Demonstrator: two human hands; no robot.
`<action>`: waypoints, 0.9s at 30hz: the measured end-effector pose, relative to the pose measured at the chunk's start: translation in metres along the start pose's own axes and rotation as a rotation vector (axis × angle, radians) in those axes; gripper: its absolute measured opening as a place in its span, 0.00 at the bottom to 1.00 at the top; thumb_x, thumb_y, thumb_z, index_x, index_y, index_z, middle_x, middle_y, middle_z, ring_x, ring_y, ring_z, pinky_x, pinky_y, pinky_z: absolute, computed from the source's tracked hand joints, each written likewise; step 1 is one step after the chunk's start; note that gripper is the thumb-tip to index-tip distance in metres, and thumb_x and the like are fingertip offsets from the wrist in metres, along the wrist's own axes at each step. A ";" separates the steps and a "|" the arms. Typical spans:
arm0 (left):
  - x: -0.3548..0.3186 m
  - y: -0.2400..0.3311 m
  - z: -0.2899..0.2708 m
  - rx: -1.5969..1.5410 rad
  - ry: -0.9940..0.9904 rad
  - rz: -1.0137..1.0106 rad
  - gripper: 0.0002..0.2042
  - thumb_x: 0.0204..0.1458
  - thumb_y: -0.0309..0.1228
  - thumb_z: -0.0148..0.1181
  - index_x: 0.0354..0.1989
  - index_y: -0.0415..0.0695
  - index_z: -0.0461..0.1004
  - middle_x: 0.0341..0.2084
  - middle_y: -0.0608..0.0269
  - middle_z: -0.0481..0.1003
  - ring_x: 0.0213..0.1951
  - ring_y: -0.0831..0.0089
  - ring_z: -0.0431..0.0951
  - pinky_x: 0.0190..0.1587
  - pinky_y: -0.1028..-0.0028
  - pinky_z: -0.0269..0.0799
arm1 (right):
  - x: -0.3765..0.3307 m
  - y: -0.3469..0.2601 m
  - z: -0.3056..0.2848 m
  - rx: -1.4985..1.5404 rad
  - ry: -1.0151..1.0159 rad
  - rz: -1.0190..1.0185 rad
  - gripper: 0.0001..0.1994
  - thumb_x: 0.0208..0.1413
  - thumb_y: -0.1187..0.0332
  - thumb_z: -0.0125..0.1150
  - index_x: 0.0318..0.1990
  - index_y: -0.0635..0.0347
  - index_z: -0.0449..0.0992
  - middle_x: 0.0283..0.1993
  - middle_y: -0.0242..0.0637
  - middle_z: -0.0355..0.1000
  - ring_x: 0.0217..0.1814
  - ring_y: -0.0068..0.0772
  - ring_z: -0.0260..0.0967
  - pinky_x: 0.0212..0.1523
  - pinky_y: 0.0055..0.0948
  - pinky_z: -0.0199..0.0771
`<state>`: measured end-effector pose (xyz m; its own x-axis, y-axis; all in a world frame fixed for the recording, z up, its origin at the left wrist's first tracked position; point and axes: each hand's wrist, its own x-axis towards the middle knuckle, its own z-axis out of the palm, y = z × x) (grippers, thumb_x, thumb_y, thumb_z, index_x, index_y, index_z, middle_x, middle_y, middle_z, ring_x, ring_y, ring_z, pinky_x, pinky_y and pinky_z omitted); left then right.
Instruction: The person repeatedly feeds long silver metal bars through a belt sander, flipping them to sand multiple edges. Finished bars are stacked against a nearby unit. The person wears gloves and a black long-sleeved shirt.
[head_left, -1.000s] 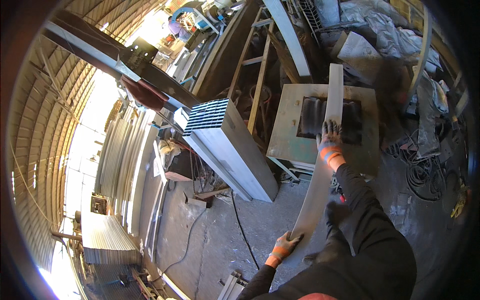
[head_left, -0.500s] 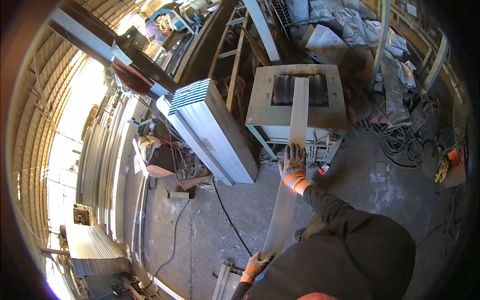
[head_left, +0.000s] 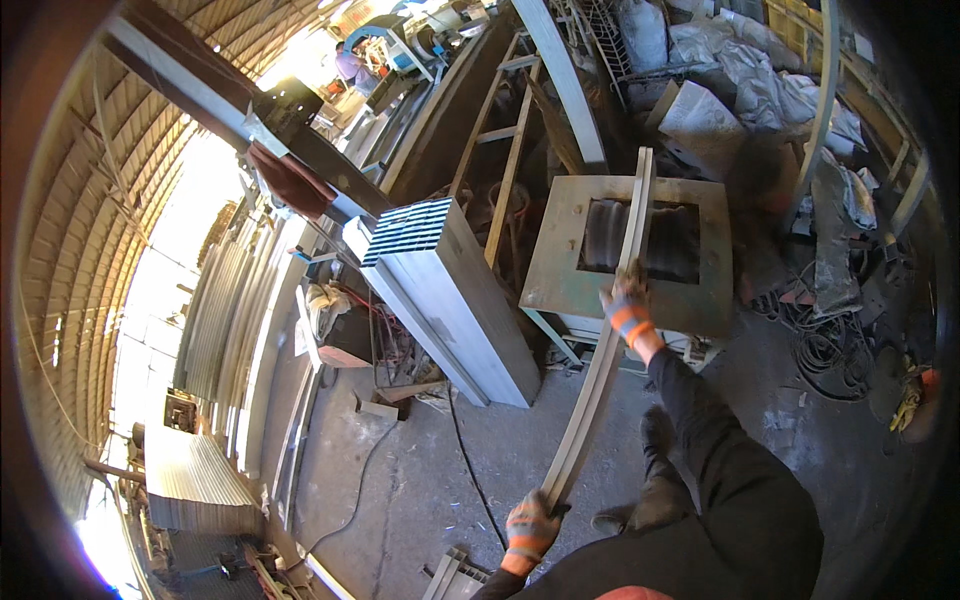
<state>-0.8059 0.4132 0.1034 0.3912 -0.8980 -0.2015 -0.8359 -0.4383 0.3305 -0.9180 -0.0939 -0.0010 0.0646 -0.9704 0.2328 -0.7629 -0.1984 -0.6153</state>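
A long, narrow grey metal channel (head_left: 595, 400) slants up from near my body, its lengthwise ridges facing up. Its far part crosses over the dark cylinder (head_left: 670, 242) set in the opening of a green-grey metal machine (head_left: 560, 225); I cannot tell whether the two touch. My left hand (head_left: 531, 528), in a grey glove with an orange cuff, is closed round the channel's near end. Farther along, just before the opening, my right hand (head_left: 628, 305) grips it in a matching glove. Parts of the fingers on both hands are hidden by the metal.
A tall bundle of stacked metal profiles (head_left: 460, 310) stands left of the machine. More metal pieces (head_left: 455, 578) lie on the floor by my left hand. Black cables (head_left: 485, 490) run over the floor, and coiled hose (head_left: 830, 350) lies at the right. A person (head_left: 355, 68) is far back.
The channel has been turned from its broad flat face to its ridged side. My right hand has gone from lying flat on it to gripping it. The view has shifted.
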 end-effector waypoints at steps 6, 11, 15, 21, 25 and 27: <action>0.209 0.137 0.012 0.007 0.164 0.148 0.22 0.59 0.44 0.76 0.50 0.42 0.73 0.40 0.47 0.83 0.43 0.42 0.86 0.45 0.48 0.82 | 0.236 0.057 0.028 -0.323 -0.075 0.091 0.36 0.71 0.61 0.50 0.86 0.55 0.61 0.91 0.53 0.51 0.93 0.66 0.44 0.89 0.61 0.45; 0.278 0.179 0.028 0.036 0.127 0.144 0.26 0.59 0.44 0.76 0.56 0.42 0.71 0.42 0.46 0.83 0.42 0.43 0.87 0.44 0.49 0.83 | 0.326 0.105 0.043 -0.402 0.080 0.026 0.39 0.68 0.61 0.53 0.87 0.52 0.58 0.90 0.53 0.54 0.90 0.59 0.53 0.89 0.53 0.52; 0.266 0.169 0.031 -0.024 0.046 0.147 0.26 0.61 0.43 0.75 0.58 0.42 0.70 0.42 0.46 0.83 0.43 0.42 0.87 0.43 0.49 0.83 | 0.300 0.102 0.044 -0.510 -0.077 0.091 0.35 0.74 0.56 0.44 0.86 0.53 0.61 0.93 0.46 0.46 0.94 0.54 0.42 0.92 0.52 0.43; 0.173 0.128 0.023 -0.011 0.041 0.148 0.25 0.61 0.43 0.75 0.58 0.42 0.72 0.43 0.45 0.83 0.44 0.42 0.87 0.43 0.49 0.83 | 0.188 0.075 0.012 -0.325 0.110 -0.032 0.37 0.64 0.66 0.58 0.82 0.62 0.66 0.90 0.53 0.52 0.93 0.67 0.43 0.90 0.58 0.45; 0.082 0.088 0.024 0.014 0.045 0.122 0.26 0.61 0.45 0.75 0.58 0.43 0.73 0.42 0.47 0.84 0.43 0.42 0.88 0.42 0.49 0.83 | 0.088 0.051 0.001 -0.253 0.060 -0.023 0.38 0.63 0.63 0.60 0.82 0.65 0.66 0.90 0.57 0.52 0.93 0.68 0.42 0.91 0.60 0.41; 0.029 0.063 0.027 0.017 0.055 0.111 0.26 0.60 0.46 0.76 0.57 0.44 0.73 0.40 0.48 0.85 0.42 0.42 0.88 0.41 0.49 0.83 | 0.033 0.037 -0.004 -0.249 0.140 -0.082 0.38 0.63 0.64 0.61 0.81 0.66 0.67 0.91 0.58 0.49 0.94 0.68 0.40 0.91 0.59 0.42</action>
<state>-0.8576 0.3607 0.0933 0.3160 -0.9419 -0.1134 -0.8813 -0.3357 0.3325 -0.9465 -0.1324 -0.0128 0.0567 -0.9207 0.3860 -0.8942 -0.2188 -0.3906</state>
